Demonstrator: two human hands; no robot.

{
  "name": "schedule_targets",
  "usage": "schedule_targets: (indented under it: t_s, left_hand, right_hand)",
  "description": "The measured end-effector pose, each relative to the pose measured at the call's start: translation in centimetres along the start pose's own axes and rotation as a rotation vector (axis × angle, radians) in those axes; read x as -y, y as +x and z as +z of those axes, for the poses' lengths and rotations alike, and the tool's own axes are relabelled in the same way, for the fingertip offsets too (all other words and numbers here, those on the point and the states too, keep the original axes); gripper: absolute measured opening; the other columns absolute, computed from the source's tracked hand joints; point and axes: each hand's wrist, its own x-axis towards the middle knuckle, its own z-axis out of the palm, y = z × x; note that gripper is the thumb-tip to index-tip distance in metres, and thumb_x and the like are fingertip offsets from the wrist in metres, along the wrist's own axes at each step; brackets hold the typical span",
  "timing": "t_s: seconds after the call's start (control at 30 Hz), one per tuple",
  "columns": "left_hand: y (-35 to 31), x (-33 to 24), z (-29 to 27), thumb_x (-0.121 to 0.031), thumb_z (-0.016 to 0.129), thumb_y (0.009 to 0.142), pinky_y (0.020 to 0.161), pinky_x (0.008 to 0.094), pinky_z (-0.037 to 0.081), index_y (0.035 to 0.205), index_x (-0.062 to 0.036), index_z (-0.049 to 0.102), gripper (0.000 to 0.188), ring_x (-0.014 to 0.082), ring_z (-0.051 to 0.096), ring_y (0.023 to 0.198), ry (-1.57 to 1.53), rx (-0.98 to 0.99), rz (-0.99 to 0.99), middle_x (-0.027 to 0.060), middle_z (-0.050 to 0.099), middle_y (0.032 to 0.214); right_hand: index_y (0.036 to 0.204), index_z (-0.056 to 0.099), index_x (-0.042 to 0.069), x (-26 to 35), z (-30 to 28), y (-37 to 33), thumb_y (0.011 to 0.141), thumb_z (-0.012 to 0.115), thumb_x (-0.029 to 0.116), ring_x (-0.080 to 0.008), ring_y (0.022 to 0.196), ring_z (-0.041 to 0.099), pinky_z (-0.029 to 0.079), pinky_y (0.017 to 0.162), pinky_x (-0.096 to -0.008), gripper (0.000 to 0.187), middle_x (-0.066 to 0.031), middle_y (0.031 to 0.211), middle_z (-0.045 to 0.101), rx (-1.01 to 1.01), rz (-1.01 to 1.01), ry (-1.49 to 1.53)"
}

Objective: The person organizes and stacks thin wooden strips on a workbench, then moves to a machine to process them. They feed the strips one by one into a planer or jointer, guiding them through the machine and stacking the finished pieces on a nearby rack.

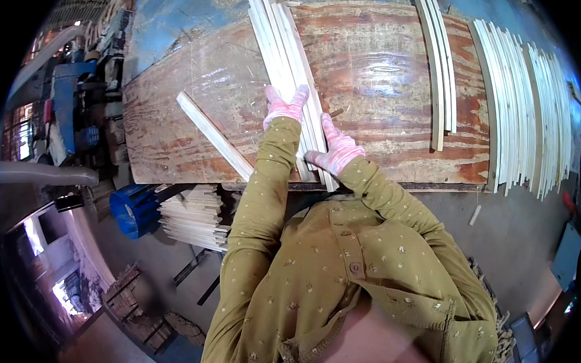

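Note:
A bundle of several pale wooden strips (pixel 279 47) lies lengthwise on the plywood tabletop (pixel 364 83), its near ends at the front edge. My left hand (pixel 285 106), in a pink and white glove, grips the bundle from above around its middle, thumb and fingers on either side. Closer to me, my right hand (pixel 338 148), gloved alike, holds the strips from the right. Its thumb rests across them and its fingers run along the outer side. A single wooden strip (pixel 213 134) lies slantwise to the left of my left forearm.
Longer strips (pixel 435 67) lie right of centre, and dense rows of strips (pixel 508 103) line the table's right end. Below the front edge at left are a blue bucket (pixel 135 211) and a stack of wood pieces (pixel 192 217). Blue machinery (pixel 70 99) stands at far left.

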Motion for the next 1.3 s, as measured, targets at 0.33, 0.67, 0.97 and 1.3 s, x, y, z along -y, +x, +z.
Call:
schedule_targets:
  t_s: [0.33, 0.67, 0.97, 1.3]
  left_hand:
    - [0.3, -2.4, -0.8, -0.05, 0.077, 0.069, 0.109, 0.0416, 0.034, 0.147, 0.0022, 0.002, 0.12, 0.0389, 0.038, 0.133, 0.266, 0.041, -0.111, 0.0295, 0.03, 0.145]
    - [9.2, 3.0, -5.6, -0.036, 0.081, 0.065, 0.099, 0.0427, 0.043, 0.146, 0.003, 0.012, 0.113, 0.0381, 0.053, 0.117, -0.245, 0.19, 0.297, 0.0253, 0.046, 0.133]
    - [4.6, -0.1, -7.5, -0.057, 0.065, 0.077, 0.107, 0.0428, 0.035, 0.149, -0.001, 0.013, 0.105, 0.0375, 0.04, 0.13, 0.555, -0.178, 0.354, 0.0264, 0.038, 0.14]
    - [-1.6, -0.8, -3.5, -0.001, 0.059, 0.086, 0.098, 0.0288, 0.042, 0.145, 0.0017, 0.027, 0.067, 0.0175, 0.051, 0.115, -0.645, 0.756, 0.574, 0.0102, 0.049, 0.131]
  right_hand:
    - [0.134, 0.045, -0.001, -8.1, 1.2, -1.5, 0.089, 0.057, 0.005, -0.0166, 0.088, 0.062, 0.052, 0.08, -0.028, 0.047, -0.0109, 0.105, 0.065, -0.207, 0.004, 1.078]
    - [0.141, 0.041, 0.004, -5.5, 1.2, -8.9, 0.086, 0.067, 0.012, -0.0138, 0.1, 0.058, 0.048, 0.086, -0.0291, 0.061, -0.0097, 0.115, 0.062, -0.807, 0.026, 0.833]
    - [0.139, 0.041, -0.001, -2.2, 4.0, -6.8, 0.087, 0.064, 0.01, -0.0167, 0.099, 0.06, 0.049, 0.085, -0.0294, 0.058, -0.0127, 0.113, 0.063, -0.81, -0.079, 0.882]
    - [0.131, 0.05, 0.005, 3.1, -4.6, -8.1, 0.081, 0.065, 0.029, -0.0294, 0.098, 0.061, 0.049, 0.086, -0.0428, 0.058, -0.0163, 0.111, 0.061, -0.824, -0.469, -0.467]
